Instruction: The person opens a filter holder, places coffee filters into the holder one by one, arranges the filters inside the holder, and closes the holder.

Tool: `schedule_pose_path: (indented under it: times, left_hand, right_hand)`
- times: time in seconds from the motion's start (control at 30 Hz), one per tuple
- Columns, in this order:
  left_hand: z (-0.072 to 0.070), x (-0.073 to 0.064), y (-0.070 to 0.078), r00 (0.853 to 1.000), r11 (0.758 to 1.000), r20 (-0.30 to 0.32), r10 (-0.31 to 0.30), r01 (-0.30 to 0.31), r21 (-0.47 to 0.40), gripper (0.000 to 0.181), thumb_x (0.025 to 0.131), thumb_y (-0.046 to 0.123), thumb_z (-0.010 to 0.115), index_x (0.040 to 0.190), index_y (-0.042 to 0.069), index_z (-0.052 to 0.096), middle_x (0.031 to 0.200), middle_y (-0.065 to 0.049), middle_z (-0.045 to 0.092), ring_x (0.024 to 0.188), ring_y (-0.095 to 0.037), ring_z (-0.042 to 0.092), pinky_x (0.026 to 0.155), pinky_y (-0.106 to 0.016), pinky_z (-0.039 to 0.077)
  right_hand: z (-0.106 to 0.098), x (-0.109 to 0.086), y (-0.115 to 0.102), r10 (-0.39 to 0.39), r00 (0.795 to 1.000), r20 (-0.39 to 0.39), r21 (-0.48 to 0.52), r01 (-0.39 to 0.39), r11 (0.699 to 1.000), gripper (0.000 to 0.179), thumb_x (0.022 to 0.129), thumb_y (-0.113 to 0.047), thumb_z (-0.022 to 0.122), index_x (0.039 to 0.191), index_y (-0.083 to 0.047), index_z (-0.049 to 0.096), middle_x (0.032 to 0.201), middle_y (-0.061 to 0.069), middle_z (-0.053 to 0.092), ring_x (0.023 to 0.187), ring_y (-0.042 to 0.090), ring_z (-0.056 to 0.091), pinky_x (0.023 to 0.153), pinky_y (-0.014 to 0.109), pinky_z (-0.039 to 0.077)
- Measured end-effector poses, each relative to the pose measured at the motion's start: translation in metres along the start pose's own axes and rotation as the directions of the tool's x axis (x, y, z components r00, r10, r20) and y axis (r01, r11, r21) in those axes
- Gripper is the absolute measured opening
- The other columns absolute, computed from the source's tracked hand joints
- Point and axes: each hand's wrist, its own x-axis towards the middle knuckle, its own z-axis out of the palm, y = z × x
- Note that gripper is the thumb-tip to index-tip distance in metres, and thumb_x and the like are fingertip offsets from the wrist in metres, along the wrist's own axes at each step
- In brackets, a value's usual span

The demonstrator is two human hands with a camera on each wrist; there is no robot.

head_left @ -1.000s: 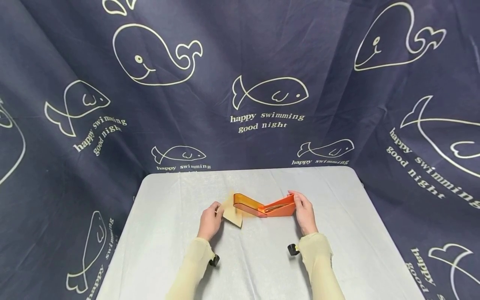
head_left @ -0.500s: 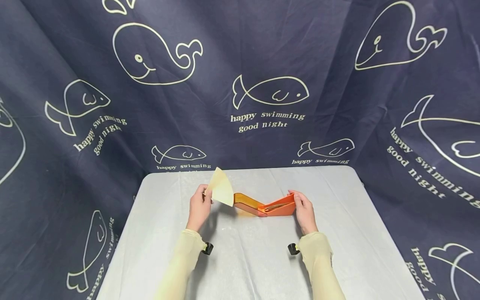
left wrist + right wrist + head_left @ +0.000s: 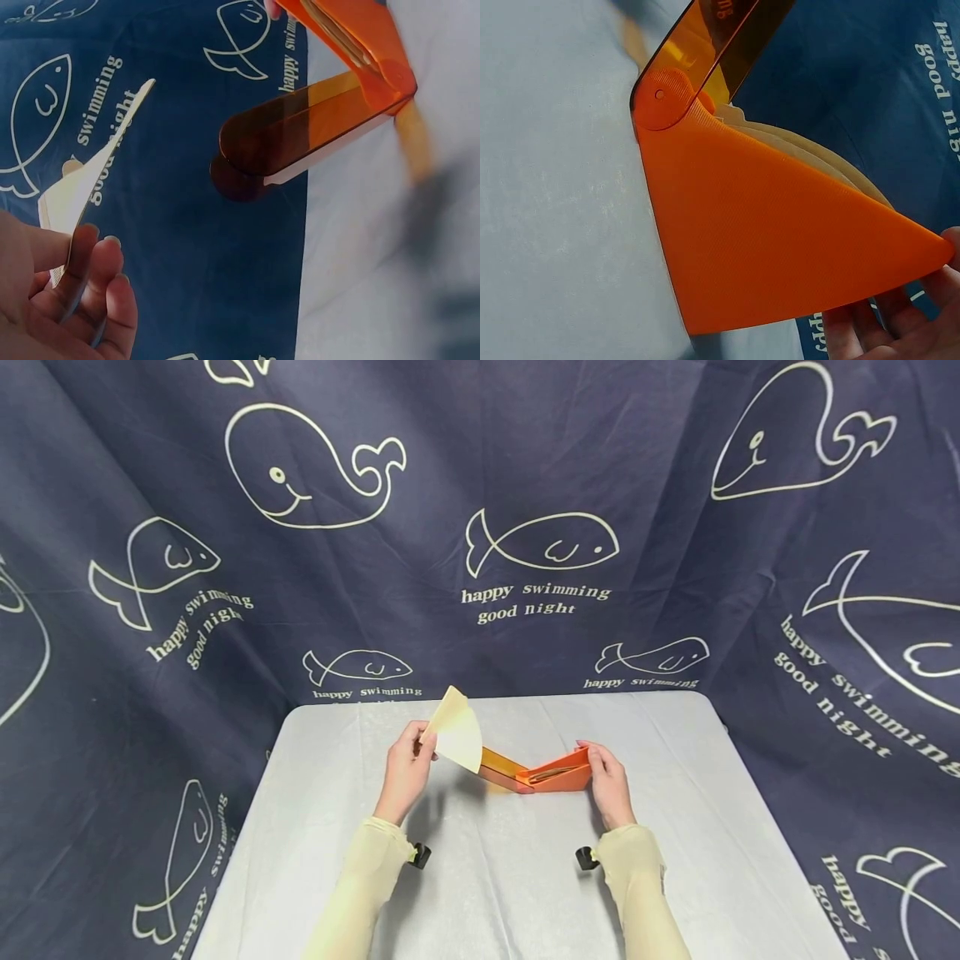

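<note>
My left hand (image 3: 407, 770) pinches a cream, fan-shaped coffee filter (image 3: 459, 732) between thumb and fingers, raised above the table. In the left wrist view the filter (image 3: 84, 187) appears almost edge-on. To its right an orange coffee filter case (image 3: 566, 782) rests on the table, its hinged amber see-through lid (image 3: 501, 767) swung out to the left. Several tan filters (image 3: 810, 154) stick up inside the case. The right hand (image 3: 611, 789) grips the case by its right-hand corner. In the head view, the held filter covers the far end of the lid.
A white cloth covers the table (image 3: 480, 877). Behind it and at both sides hangs a dark blue curtain (image 3: 420, 585) printed with whales and fish. A small black device (image 3: 587, 858) sits at the right wrist, another (image 3: 420, 856) at the left.
The left hand has lifted the filter up and away from the lid's end, turned it upright, then shifted slightly back to the right. The right hand and the case have stayed put.
</note>
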Motion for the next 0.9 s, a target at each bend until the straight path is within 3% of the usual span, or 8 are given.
schedule_pose_path:
  times: [0.23,0.37,0.47,0.6,0.8,0.9]
  left_hand:
    - [0.0,-0.001,0.006,1.0,1.0,0.006,0.01,-0.01,0.003,0.012,0.105,0.014,0.061,0.113,0.008,0.068,0.09,-0.011,0.069,0.075,-0.016,0.064,0.067,-0.023,0.051]
    - [0.0,-0.001,0.006,1.0,1.0,0.022,0.011,-0.011,-0.004,0.012,0.105,0.015,0.06,0.113,0.009,0.068,0.09,-0.011,0.07,0.076,-0.017,0.065,0.067,-0.023,0.051]
    - [-0.001,0.0,0.007,0.999,1.0,0.032,0.019,-0.019,-0.004,0.013,0.105,0.016,0.06,0.113,0.009,0.068,0.091,-0.01,0.071,0.076,-0.017,0.065,0.066,-0.023,0.052]
    - [-0.003,0.001,0.007,0.999,0.999,0.027,0.042,-0.042,0.023,0.012,0.105,0.016,0.062,0.113,0.01,0.068,0.089,-0.007,0.07,0.075,-0.015,0.065,0.064,-0.024,0.051]
    - [0.0,0.003,0.005,0.993,0.99,0.063,0.095,-0.101,0.095,0.011,0.104,0.019,0.063,0.112,0.014,0.069,0.081,-0.002,0.068,0.068,-0.011,0.06,0.057,-0.025,0.049]
    - [0.001,0.003,0.007,0.987,0.98,0.094,0.13,-0.142,0.136,0.012,0.104,0.021,0.063,0.113,0.015,0.07,0.081,0.0,0.067,0.068,-0.01,0.059,0.06,-0.025,0.05]
  right_hand:
    - [0.001,0.0,-0.004,-0.007,1.0,-0.008,-0.013,0.007,1.0,0.048,0.113,-0.037,0.038,0.147,-0.006,0.055,0.145,0.022,0.058,0.143,0.033,0.047,0.123,0.05,0.031]
    - [0.002,-0.002,-0.01,-0.11,0.991,-0.076,-0.084,0.104,0.991,0.046,0.113,-0.034,0.042,0.148,-0.008,0.055,0.146,0.018,0.058,0.143,0.033,0.047,0.123,0.05,0.031]
    - [0.005,-0.002,-0.022,-0.238,0.964,-0.119,-0.155,0.218,0.963,0.04,0.111,-0.026,0.049,0.146,-0.009,0.057,0.141,0.015,0.061,0.141,0.032,0.048,0.121,0.052,0.032]
    - [0.011,-0.003,-0.048,-0.369,0.925,-0.096,-0.184,0.348,0.919,0.036,0.106,-0.017,0.058,0.141,-0.009,0.062,0.132,0.014,0.065,0.135,0.034,0.052,0.117,0.052,0.036]
    - [0.023,-0.001,-0.076,-0.482,0.876,-0.009,-0.178,0.473,0.863,0.034,0.103,-0.015,0.064,0.137,-0.01,0.066,0.122,0.01,0.071,0.123,0.028,0.061,0.109,0.029,0.042]
    - [0.03,0.001,-0.086,-0.513,0.858,0.033,-0.148,0.512,0.846,0.034,0.103,-0.014,0.065,0.136,-0.013,0.067,0.121,0.01,0.072,0.12,0.027,0.063,0.106,0.023,0.043]
